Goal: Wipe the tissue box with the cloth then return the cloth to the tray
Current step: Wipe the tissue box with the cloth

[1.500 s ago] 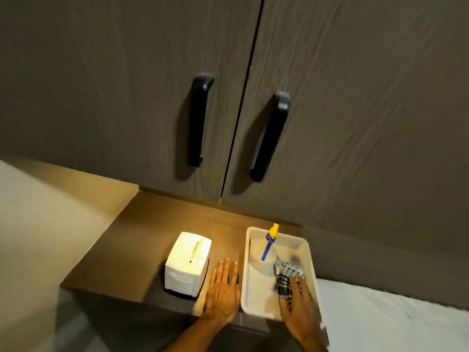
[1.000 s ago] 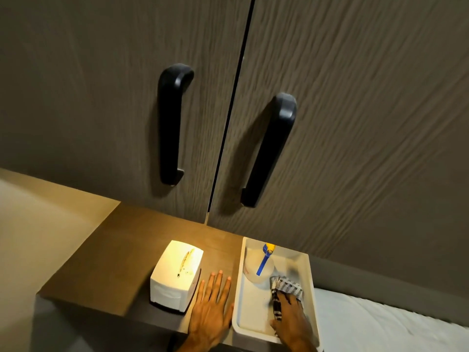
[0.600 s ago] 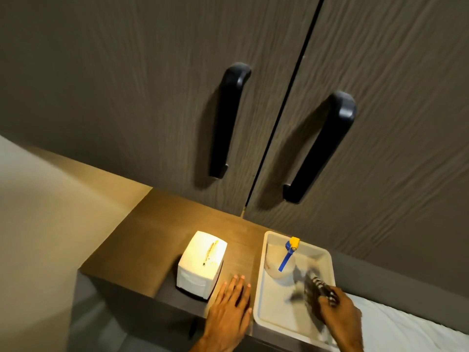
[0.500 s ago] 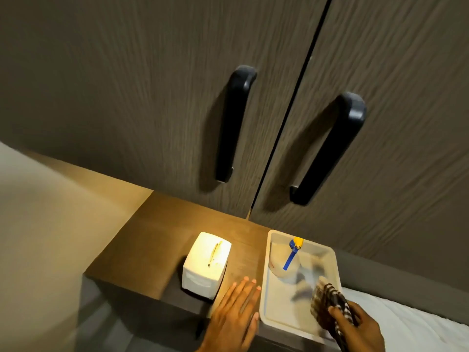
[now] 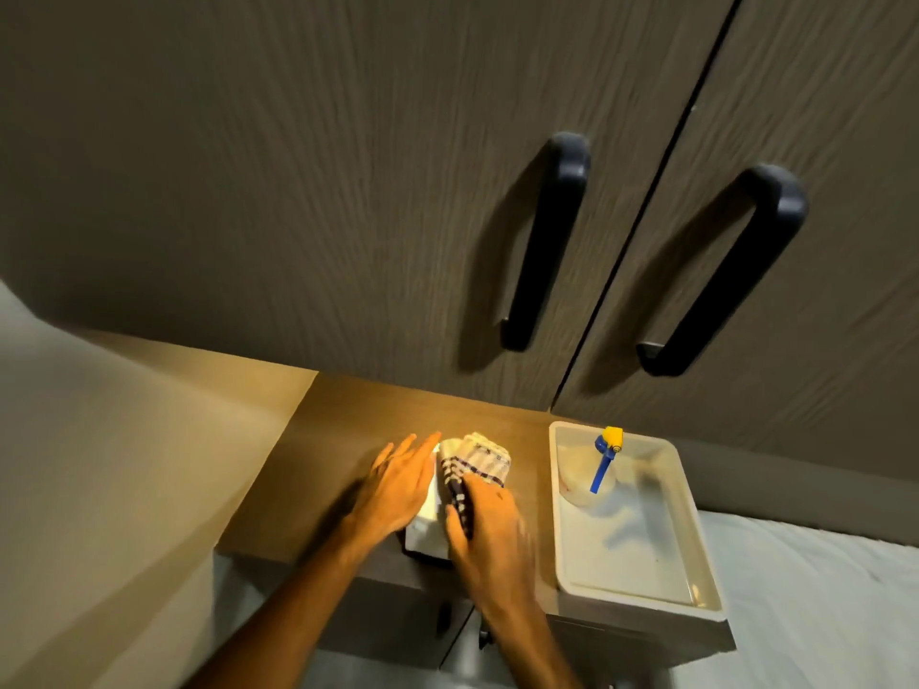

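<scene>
The white tissue box (image 5: 422, 532) stands on the wooden shelf (image 5: 338, 430), mostly covered by my hands and the cloth. A checked cloth (image 5: 477, 462) lies spread over the box top. My right hand (image 5: 490, 532) grips the cloth's near end and presses it on the box. My left hand (image 5: 398, 484) rests flat against the box's left side with fingers stretched out. To the right sits the white tray (image 5: 696, 514), with no cloth in it.
A white spray bottle (image 5: 594, 472) with a blue and yellow nozzle lies in the tray's far end. Two dark cabinet doors with black handles (image 5: 547, 241) rise behind the shelf. White bedding (image 5: 820, 604) lies at the right, a beige wall at the left.
My right hand lifted the cloth out of the tray and carried it left onto the tissue box. My left hand moved from the shelf to the box's left side.
</scene>
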`<state>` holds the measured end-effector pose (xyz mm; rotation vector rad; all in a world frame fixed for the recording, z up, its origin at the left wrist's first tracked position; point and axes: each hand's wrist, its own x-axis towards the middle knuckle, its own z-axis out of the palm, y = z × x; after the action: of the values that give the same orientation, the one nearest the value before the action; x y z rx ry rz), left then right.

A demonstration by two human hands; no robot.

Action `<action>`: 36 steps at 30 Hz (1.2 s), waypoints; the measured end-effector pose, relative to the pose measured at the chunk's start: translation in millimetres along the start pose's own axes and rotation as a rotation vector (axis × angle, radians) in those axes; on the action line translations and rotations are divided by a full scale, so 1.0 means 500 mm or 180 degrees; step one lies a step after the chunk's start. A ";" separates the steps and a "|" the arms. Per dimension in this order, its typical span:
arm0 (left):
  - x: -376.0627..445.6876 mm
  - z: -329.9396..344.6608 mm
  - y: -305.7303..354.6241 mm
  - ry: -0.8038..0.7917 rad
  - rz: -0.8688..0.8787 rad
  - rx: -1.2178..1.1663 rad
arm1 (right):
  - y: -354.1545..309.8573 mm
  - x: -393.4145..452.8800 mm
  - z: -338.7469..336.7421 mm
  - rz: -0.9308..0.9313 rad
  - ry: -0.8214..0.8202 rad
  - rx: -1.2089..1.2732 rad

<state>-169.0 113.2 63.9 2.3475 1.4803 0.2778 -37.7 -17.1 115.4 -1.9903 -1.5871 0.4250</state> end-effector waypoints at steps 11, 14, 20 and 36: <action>-0.003 0.028 -0.002 0.0100 0.0043 0.0068 | 0.033 0.113 0.092 -0.0183 0.0021 -0.0346; -0.006 0.021 0.007 0.0207 -0.0100 0.0026 | 0.031 0.131 0.074 0.0489 0.0162 0.0713; -0.009 0.015 0.007 0.0201 0.0042 -0.0032 | 0.016 -0.007 0.154 -0.0015 0.0506 -0.0219; -0.011 0.012 0.012 0.0203 0.0025 0.0227 | 0.023 0.002 0.148 -0.0432 0.0584 -0.0512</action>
<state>-164.5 104.6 61.0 2.4220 1.5345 0.3095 -69.8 -1.5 49.6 -1.9594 -1.6703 0.0613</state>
